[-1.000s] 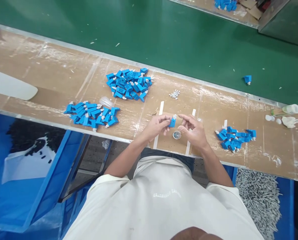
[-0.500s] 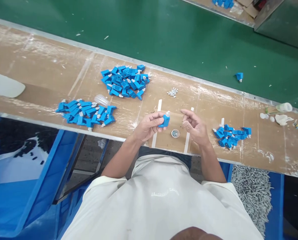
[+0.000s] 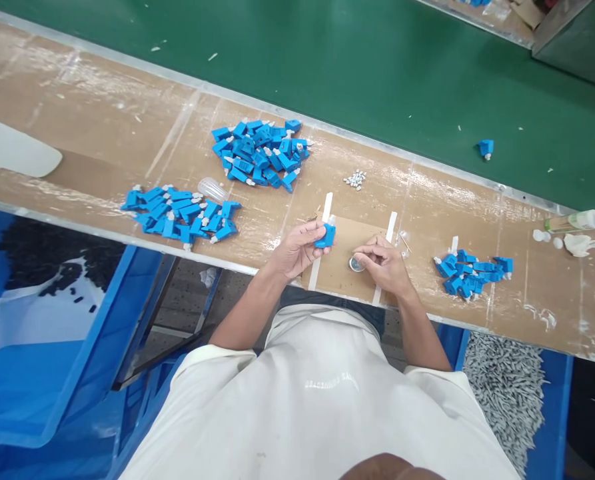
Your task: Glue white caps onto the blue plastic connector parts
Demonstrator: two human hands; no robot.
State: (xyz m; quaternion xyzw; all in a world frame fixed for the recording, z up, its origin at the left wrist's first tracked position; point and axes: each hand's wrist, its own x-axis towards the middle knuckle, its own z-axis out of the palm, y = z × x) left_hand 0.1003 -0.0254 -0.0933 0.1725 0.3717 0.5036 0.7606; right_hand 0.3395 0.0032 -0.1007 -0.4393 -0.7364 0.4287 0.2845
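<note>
The blue part (image 3: 326, 235) sits at the fingertips of the left hand (image 3: 297, 252), gripped between thumb and fingers. Its long axis appears to run away from the torso, with the white tip (image 3: 332, 220) at the far end, clear of those fingers. From there, the small round dish (image 3: 356, 265) lies rightward and slightly nearer the body. The right hand (image 3: 384, 268) is the nearer one to it, its bent fingertips at the dish's far right edge; whether they have closed on anything cannot be told. Beyond both sets of fingers lies a little pile of pale pieces (image 3: 355, 179).
</note>
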